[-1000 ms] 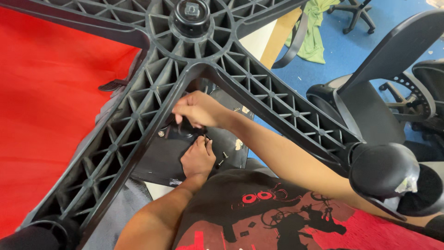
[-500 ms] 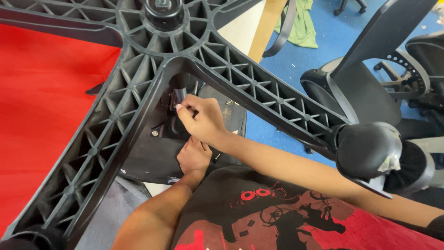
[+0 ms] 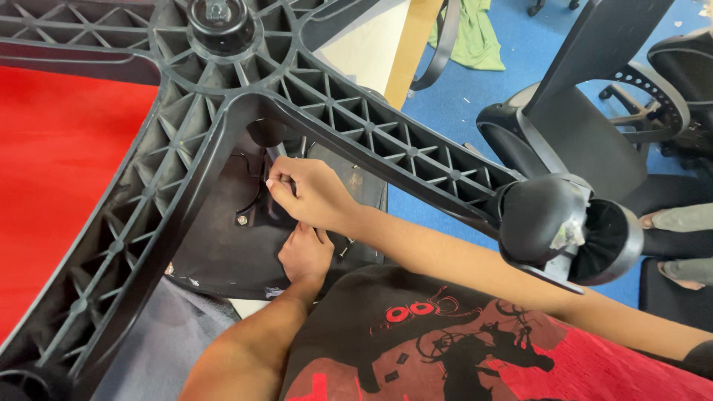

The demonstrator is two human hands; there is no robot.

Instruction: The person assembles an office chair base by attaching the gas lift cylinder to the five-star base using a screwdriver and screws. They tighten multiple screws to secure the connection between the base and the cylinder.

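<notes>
**Hands at the underside of an upturned office chair**

The right hand (image 3: pixel 316 197) reaches under the black ribbed star base (image 3: pixel 186 126); its fingers (image 3: pixel 281 184) are curled narrow, pinched together at the mechanism plate (image 3: pixel 256 200) on the seat underside (image 3: pixel 215 252); whether a small part sits in the pinch cannot be told. The left hand (image 3: pixel 306 254) lies just below it, palm down, fingers pressed flat on the seat underside; their tips are hidden beneath the right wrist. A screw (image 3: pixel 242 220) shows on the plate, just left of the right hand. One base arm crosses above the right forearm and ends in a black caster (image 3: pixel 564 230); a second chair (image 3: pixel 594 126) stands on the blue floor (image 3: pixel 445 104).
</notes>
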